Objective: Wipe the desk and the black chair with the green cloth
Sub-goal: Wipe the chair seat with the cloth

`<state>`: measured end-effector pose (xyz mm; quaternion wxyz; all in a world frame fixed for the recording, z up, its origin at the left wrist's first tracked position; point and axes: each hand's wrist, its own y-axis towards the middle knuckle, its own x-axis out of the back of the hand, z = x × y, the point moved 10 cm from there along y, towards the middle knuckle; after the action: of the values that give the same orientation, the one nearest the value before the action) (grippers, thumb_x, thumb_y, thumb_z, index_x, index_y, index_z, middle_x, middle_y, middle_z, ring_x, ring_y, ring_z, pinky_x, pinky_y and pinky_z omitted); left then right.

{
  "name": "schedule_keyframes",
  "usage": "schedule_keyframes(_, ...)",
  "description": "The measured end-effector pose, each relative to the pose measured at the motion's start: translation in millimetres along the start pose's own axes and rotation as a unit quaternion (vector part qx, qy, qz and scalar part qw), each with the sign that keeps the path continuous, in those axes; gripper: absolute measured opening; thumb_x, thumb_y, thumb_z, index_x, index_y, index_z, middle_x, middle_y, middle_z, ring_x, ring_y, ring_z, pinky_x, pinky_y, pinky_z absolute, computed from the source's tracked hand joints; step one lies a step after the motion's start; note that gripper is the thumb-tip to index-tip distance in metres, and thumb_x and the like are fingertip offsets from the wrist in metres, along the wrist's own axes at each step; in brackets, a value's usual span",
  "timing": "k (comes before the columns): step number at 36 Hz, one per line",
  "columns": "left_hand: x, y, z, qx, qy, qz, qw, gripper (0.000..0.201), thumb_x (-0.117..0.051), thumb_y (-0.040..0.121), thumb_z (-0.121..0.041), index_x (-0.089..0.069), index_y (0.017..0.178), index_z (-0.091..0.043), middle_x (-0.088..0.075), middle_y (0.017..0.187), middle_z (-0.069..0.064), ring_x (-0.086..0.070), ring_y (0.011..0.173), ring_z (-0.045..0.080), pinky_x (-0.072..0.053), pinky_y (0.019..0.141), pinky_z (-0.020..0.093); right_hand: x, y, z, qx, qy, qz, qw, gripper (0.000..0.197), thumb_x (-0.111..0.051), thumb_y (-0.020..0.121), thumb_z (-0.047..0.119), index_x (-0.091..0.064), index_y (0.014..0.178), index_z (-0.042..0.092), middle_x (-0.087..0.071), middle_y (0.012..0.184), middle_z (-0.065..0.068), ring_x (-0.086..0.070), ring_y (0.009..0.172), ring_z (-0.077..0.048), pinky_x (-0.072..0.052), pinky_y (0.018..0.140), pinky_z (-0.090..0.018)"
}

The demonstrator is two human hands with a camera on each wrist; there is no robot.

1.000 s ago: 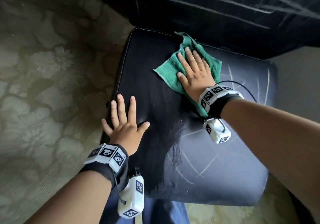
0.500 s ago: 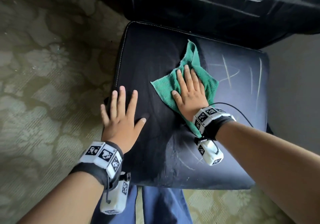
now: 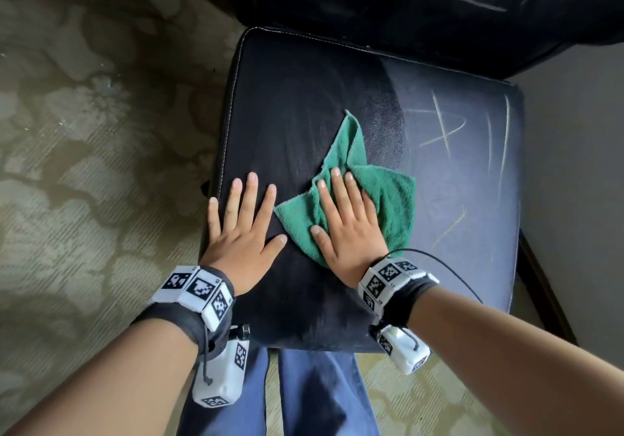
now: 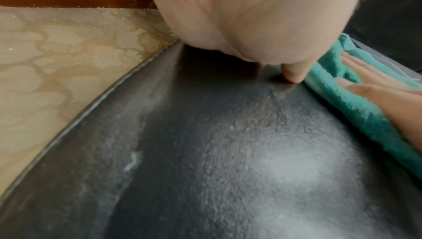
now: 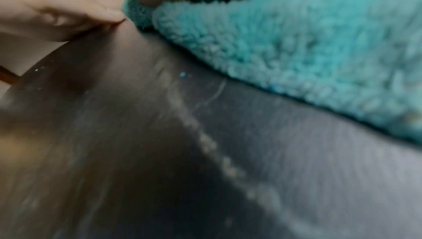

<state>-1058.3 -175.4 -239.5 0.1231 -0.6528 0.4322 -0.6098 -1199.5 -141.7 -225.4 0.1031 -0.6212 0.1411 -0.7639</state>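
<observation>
The left hand lies flat, fingers straight and spread, holding nothing, on the near left of the black padded leather chair seat. Just right of it, the green terry cloth sits crumpled mid-seat under the right hand, whose straight fingers press it down. The dusty grey strip, not yet wiped, lies right of the cloth, nearest the right hand.

Cloth on chair seat, right hand on cloth, left hand on seat just left of it
</observation>
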Motion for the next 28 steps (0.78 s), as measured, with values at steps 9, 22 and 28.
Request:
schedule_keyframes(9, 3.0, 0.1, 0.8, -0.038, -0.068, -0.010, 0.997, 0.070, -0.026, 0.100, -0.039, 0.033, 0.138, -0.040, 0.053, 0.135, -0.014, 0.044, 0.130, 0.009, 0.023, 0.111, 0.043, -15.3, -29.4, 22.7, 0.027, 0.001, 0.023, 0.999, 0.066, -0.027, 0.096, 0.045, -0.013, 0.153, 0.014, -0.002, 0.160, -0.009, 0.000, 0.147, -0.026, -0.007, 0.116, -0.042)
schedule_keyframes(22, 24.3, -22.9, 12.8, -0.085, -0.137, -0.092, 0.983, 0.064, -0.038, 0.100, -0.014, -0.002, 0.152, -0.025, 0.026, 0.154, -0.011, 0.026, 0.134, -0.001, 0.012, 0.112, 0.022, -9.3, -25.2, 28.6, 0.019, 0.025, -0.016, 0.999, 0.061, -0.030, 0.095, 0.037, -0.017, 0.152, 0.019, -0.012, 0.160, -0.002, -0.009, 0.147, -0.023, -0.013, 0.115, -0.040)
schedule_keyframes(28, 22.2, -28.1, 24.7, -0.077, -0.177, -0.103, 0.976, 0.063, -0.039, 0.101, -0.013, -0.005, 0.152, -0.024, 0.021, 0.155, -0.014, 0.020, 0.137, -0.003, 0.008, 0.109, 0.015, 2.6, 7.4, 31.5, 0.022, 0.023, -0.049, 0.998, 0.059, -0.029, 0.096, 0.035, -0.018, 0.152, 0.018, -0.012, 0.159, -0.003, -0.009, 0.147, -0.023, -0.009, 0.118, -0.044)
